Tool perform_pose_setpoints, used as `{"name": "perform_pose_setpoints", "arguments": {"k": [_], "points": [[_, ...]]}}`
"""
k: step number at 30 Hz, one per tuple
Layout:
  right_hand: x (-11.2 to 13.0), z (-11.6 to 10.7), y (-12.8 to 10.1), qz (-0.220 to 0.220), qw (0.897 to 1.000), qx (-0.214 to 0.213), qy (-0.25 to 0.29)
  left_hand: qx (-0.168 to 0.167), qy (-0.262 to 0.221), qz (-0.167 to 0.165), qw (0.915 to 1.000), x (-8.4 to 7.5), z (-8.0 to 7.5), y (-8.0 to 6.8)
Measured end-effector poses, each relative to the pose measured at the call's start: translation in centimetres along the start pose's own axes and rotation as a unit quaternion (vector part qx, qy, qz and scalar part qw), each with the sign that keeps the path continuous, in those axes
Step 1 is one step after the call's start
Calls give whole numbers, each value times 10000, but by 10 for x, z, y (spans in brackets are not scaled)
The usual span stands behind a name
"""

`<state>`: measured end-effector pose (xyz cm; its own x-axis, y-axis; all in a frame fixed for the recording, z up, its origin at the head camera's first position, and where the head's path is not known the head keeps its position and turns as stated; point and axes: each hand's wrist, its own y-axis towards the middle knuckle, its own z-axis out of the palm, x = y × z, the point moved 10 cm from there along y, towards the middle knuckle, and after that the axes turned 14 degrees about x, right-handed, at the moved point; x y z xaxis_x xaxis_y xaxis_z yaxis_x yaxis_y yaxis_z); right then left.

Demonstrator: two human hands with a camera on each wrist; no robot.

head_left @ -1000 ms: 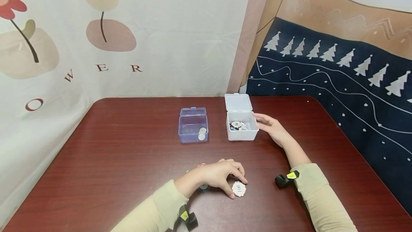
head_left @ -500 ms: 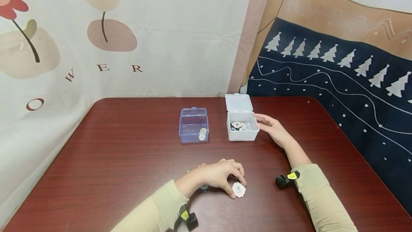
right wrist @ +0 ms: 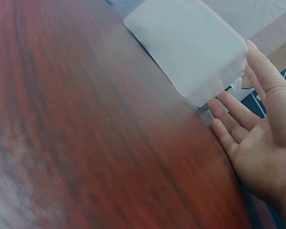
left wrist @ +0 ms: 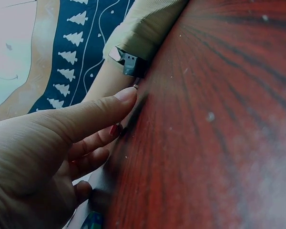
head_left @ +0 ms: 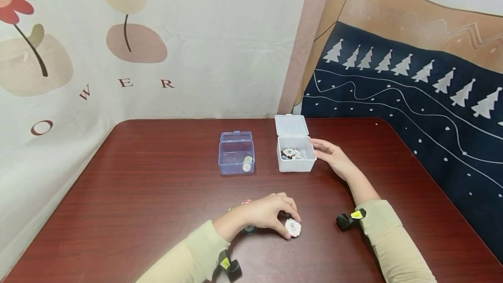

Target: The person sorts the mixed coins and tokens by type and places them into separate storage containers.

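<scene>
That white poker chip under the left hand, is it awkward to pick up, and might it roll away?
The white chip looks thin, stiff and light, so the left hand probably tilts it up by its edge. Lying flat on the smooth table it would slide; on edge it might roll.

Bare table (head_left: 157, 178) left; boxes (head_left: 235, 157) block rear centre.

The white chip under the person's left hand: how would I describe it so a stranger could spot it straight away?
Start at the dark red table and look to its near edge, where the left hand curls over a few chips. The white chip is pinched at the fingertips, on the side toward the other arm. It alone there is white with dark print; the others, mostly hidden, show colour.
</scene>
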<state>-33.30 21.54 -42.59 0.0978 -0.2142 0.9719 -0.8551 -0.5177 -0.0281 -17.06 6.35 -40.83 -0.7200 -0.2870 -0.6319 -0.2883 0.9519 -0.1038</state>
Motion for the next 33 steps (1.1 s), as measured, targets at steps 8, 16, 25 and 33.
{"name": "perform_pose_setpoints", "arguments": {"k": [8, 16, 25, 33], "points": [[1, 0, -1, -3, 10000, -10, -8, -625, -254, -170, 9976, 5, -12, -2], [1, 0, -1, -17, 10000, 4, -23, -1182, -238, -303, 9922, 7, -24, -5], [3, 1, 0, -65, 10000, 34, -28, -1662, -362, -482, 9842, 8, -37, -8], [2, 0, 0, -45, 10000, 42, 2, -1901, -565, -549, 9786, 8, -47, -6]]}}
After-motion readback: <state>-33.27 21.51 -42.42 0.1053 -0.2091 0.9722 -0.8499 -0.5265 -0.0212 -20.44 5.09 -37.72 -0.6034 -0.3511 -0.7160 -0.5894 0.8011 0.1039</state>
